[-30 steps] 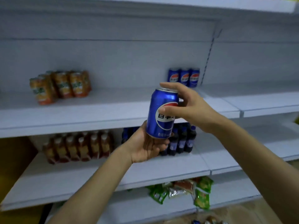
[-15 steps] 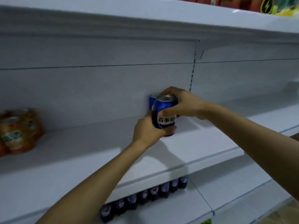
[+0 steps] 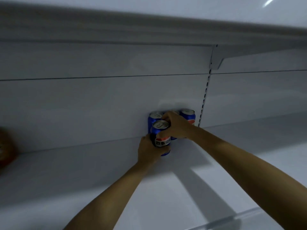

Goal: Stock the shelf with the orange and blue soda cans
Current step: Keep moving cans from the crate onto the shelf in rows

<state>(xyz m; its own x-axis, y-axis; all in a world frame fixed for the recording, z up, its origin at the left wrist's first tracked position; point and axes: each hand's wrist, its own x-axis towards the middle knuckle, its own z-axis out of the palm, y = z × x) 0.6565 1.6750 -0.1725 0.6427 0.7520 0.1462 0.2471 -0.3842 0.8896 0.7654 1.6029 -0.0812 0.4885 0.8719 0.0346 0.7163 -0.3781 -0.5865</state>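
A blue soda can [image 3: 162, 138] stands upright on the white shelf [image 3: 83, 171], just in front of a row of blue cans against the back wall. My left hand [image 3: 148, 152] grips it from the left and below. My right hand [image 3: 176, 126] curls round its upper right side from behind. Of the back row I see the left can [image 3: 155, 116] and the right can [image 3: 188, 115]; the middle one is mostly hidden by my right hand. Orange cans [image 3: 5, 150] show as a blur at the far left edge.
The shelf above [image 3: 149, 30] overhangs the cans. A slotted upright post [image 3: 205, 92] stands just right of the blue cans, with a bracket at its top. The shelf's front edge [image 3: 232, 219] runs across the lower right.
Both hands carried the blue can from chest height in to the shelf's back row, and the view moved closer and tilted up.
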